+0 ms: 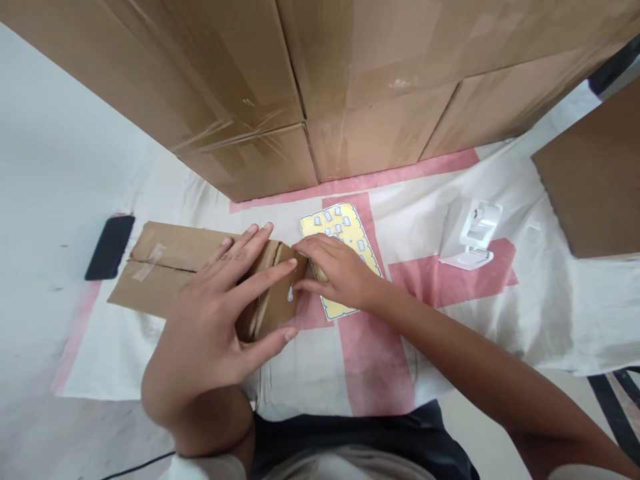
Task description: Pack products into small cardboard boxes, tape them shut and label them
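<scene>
A small cardboard box [170,257] lies on the white and pink cloth, left of centre, with a strip of clear tape across its seam. My left hand [220,307] rests over its right part, fingers spread. At the box's right end, my right hand [340,270] has thumb and fingertips close together against the cardboard; whether it pinches anything is hidden. A small pale piece [291,292] sticks on that end face. Partly under my right hand lies a yellow sheet [343,310] bearing several small white stickers.
Large taped cartons [370,133] stand along the back. A black phone [110,248] lies at the far left. On the right are a white tape dispenser-like object [473,233] and a brown carton [595,180]. The cloth [540,320] is wrinkled.
</scene>
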A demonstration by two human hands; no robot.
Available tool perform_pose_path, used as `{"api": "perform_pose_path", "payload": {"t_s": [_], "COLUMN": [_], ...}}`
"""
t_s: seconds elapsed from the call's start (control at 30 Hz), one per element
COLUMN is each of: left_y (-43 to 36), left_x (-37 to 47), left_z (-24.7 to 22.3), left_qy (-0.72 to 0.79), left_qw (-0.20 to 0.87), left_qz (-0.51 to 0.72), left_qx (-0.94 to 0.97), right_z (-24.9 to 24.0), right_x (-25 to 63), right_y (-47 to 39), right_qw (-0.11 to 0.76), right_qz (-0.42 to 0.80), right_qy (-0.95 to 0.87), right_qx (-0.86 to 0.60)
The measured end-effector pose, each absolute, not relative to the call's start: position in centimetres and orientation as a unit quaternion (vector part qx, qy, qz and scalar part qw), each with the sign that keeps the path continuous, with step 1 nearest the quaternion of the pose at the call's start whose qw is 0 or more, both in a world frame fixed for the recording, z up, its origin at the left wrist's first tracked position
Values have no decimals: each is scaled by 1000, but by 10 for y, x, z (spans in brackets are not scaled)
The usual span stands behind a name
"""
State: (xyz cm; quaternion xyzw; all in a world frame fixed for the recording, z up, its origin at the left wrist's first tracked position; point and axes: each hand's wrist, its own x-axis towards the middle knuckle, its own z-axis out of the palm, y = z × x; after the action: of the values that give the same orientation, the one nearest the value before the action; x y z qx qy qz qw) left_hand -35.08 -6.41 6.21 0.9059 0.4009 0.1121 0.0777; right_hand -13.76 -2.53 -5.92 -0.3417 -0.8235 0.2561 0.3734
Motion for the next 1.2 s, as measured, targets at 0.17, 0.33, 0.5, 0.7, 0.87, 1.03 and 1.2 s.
{"api": "perform_pose_path", "payload": {"t_s": [0.17,0.33,0.5,0.7,0.87,1.03,1.2], "left_y": [-63,-63,-64,-64,-64,-64,-64], "left_x": [-349,-348,-347,-347,-347,-348,-350], "left_z": [62,61,60,60,59,59,57], "left_qy": [398,407,410,411,410,408,406], "left_qw": [73,66,56,58,57,48,47], "left_qz": [119,113,110,107,108,107,109], "left_qx": [907,904,904,904,904,905,906], "right_z": [-61,-58,-57,-55,-55,-56,-60], "right_x": [-145,-149,-149,-146,-144,-143,-141], "right_y": [-27,-30,-32,-31,-28,-26,-27], "right_qw": [377,355,326,325,340,337,329], "right_qz": [271,240,232,231,243,245,272], "right_qy": [-810,-817,-833,-836,-828,-828,-820], "right_qx": [-359,-386,-383,-378,-375,-375,-382]}}
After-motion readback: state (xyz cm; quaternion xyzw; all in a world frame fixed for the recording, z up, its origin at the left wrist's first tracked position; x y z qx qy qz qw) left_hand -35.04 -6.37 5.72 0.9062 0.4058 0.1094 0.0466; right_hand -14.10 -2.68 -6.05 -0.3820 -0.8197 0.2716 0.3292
